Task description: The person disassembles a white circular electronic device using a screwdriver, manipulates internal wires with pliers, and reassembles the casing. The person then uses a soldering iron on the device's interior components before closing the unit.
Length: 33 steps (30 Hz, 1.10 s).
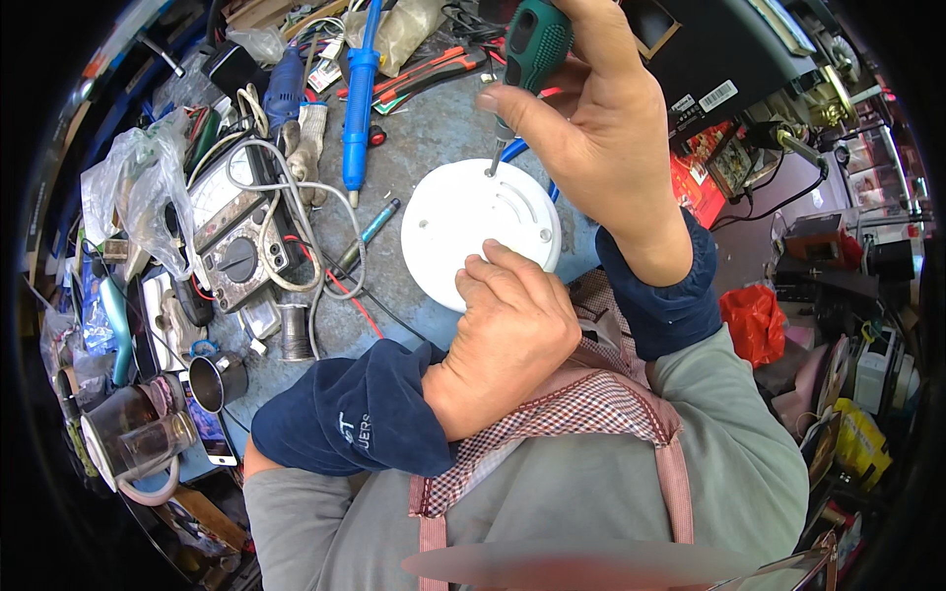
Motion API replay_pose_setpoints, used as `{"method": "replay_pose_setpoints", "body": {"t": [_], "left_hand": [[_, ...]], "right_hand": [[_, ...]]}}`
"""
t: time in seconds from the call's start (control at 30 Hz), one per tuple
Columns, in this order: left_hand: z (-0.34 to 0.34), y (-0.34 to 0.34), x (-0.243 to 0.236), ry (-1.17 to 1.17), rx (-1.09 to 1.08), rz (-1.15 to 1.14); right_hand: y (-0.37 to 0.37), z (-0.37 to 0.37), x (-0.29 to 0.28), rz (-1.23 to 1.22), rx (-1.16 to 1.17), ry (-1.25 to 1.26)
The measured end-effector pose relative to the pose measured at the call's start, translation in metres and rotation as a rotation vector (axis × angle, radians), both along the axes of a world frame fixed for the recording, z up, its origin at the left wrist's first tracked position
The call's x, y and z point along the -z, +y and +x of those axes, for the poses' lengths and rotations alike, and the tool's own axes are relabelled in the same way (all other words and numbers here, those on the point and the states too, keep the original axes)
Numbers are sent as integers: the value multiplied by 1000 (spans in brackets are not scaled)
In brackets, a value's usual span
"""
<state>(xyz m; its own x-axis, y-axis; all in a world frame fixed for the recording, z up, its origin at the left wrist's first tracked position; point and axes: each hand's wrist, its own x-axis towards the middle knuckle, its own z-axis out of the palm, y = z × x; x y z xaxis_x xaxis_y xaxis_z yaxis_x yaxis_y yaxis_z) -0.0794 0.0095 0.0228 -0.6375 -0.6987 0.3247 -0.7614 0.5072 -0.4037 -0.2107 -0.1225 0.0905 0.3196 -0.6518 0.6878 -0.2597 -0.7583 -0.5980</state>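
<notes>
A white round plastic cover [443, 236] lies on the bench, with a curved slot and several small screw holes in its face. My right hand [611, 128] is closed on the green handle of a screwdriver [535, 49]. The screwdriver stands nearly upright, its shaft reaching down to a hole near the cover's far edge. My left hand [517, 320] presses on the near rim of the cover, fingers together and bent over its face. The thumb of that hand is hidden.
Left of the cover are a blue cabled tool [361, 128], an analogue multimeter [236, 258] with looped cables, a solder spool [295, 333], a metal cup [218, 382] and a phone [222, 443]. Red-handled pliers [434, 71] lie behind. A black box [724, 69] stands at the far right.
</notes>
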Motion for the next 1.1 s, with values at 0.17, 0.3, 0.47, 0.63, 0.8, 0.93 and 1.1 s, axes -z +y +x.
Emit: {"method": "replay_pose_setpoints", "body": {"t": [0.17, 0.3, 0.47, 0.63, 0.8, 0.93, 1.1], "left_hand": [[0, -1, -2, 3, 11, 1], [0, 0, -5, 2, 7, 4], [0, -1, -4, 1, 3, -5], [0, -1, -3, 6, 8, -4], [0, -1, -2, 9, 9, -8], [0, 0, -2, 16, 4, 1], [0, 0, -2, 8, 3, 3]], "right_hand": [[-8, -8, 31, -95, -73, -114], [-4, -9, 37, -30, -169, -211], [0, -8, 29, 7, -132, -172], [-3, -10, 30, -24, -144, -173], [-4, -8, 34, -18, -167, -223], [-4, -15, 30, -86, -193, -73], [-4, -14, 19, -290, -309, 76]]}}
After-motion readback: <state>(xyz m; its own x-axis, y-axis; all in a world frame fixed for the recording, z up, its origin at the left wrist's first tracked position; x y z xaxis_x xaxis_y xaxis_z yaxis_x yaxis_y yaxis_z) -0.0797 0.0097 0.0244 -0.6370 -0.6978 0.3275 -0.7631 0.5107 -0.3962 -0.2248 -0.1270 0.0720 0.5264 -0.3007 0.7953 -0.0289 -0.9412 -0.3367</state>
